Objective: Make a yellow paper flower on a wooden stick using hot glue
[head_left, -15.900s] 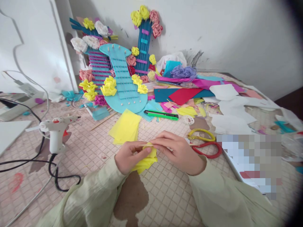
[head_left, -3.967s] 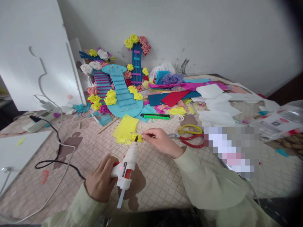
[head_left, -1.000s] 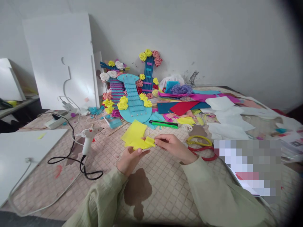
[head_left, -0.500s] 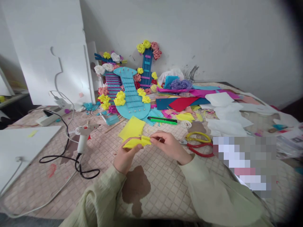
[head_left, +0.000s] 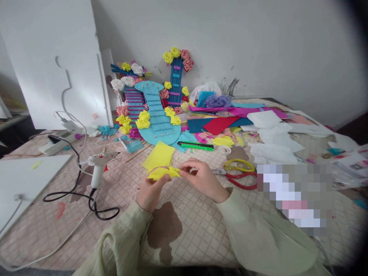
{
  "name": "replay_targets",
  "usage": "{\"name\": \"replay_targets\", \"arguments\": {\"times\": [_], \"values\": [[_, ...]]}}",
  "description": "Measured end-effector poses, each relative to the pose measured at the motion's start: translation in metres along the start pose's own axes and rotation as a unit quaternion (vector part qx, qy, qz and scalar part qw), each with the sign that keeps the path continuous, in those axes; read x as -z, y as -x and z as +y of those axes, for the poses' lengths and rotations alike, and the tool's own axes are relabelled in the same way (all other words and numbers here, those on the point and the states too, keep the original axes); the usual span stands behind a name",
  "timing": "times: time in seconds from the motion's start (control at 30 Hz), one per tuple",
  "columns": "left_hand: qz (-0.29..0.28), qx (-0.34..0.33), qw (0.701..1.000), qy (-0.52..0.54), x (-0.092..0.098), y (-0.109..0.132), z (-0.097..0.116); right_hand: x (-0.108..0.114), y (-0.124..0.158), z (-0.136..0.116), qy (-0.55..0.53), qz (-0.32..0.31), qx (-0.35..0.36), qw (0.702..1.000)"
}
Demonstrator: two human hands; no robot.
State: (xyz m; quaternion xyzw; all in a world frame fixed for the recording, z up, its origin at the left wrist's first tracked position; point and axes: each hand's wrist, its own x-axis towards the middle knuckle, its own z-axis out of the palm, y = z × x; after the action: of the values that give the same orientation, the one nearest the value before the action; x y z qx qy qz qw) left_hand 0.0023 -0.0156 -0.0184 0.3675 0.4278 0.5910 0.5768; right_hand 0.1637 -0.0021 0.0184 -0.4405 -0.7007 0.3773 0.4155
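Observation:
A small piece of yellow crepe paper (head_left: 158, 173), gathered toward its right end, is held up between my two hands. My left hand (head_left: 151, 191) grips its left and middle part, thumb laid over the front. With thumb and fingertips, my right hand (head_left: 201, 178) pinches the narrow right end. Just behind them lies a stack of yellow paper sheets (head_left: 161, 153) on the table. Scissors (head_left: 240, 178) with one yellow and one red handle rest beside my right hand. Beyond the hands is a green utility knife (head_left: 198, 146).
A white glue gun (head_left: 99, 168) with a looping black cord stands at left, near a white board (head_left: 25, 184). Paper-flower-decorated instrument shapes, one a light blue guitar shape (head_left: 156, 111), lean at the back. White paper sheets (head_left: 273, 153) and coloured scraps lie at right.
The yellow paper's right end looks narrower and more pinched together now. Both hands stay close together in nearly the same place; the view has shifted slightly.

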Motion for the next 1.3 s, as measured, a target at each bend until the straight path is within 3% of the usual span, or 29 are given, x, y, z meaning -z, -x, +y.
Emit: {"name": "replay_targets", "arguments": {"times": [0.33, 0.67, 0.9, 1.13, 1.3], "values": [[0.037, 0.007, 0.999, -0.010, -0.008, 0.000, 0.005, -0.008, -0.004, -0.007, -0.016, 0.017, -0.040, 0.999], [0.044, -0.026, 0.988, 0.147, -0.015, 0.001, 0.013, -0.022, -0.009, -0.020, -0.189, -0.010, -0.143, 0.972], [0.075, -0.049, 0.982, 0.164, -0.013, 0.005, 0.017, -0.030, -0.009, -0.037, -0.202, 0.003, -0.177, 0.963], [0.104, -0.083, 0.985, 0.110, -0.014, 0.010, 0.020, -0.038, -0.003, -0.050, -0.175, 0.054, -0.163, 0.969], [0.113, -0.060, 0.981, 0.148, -0.023, 0.016, 0.027, -0.043, 0.007, -0.046, -0.160, 0.065, -0.128, 0.977]]}}
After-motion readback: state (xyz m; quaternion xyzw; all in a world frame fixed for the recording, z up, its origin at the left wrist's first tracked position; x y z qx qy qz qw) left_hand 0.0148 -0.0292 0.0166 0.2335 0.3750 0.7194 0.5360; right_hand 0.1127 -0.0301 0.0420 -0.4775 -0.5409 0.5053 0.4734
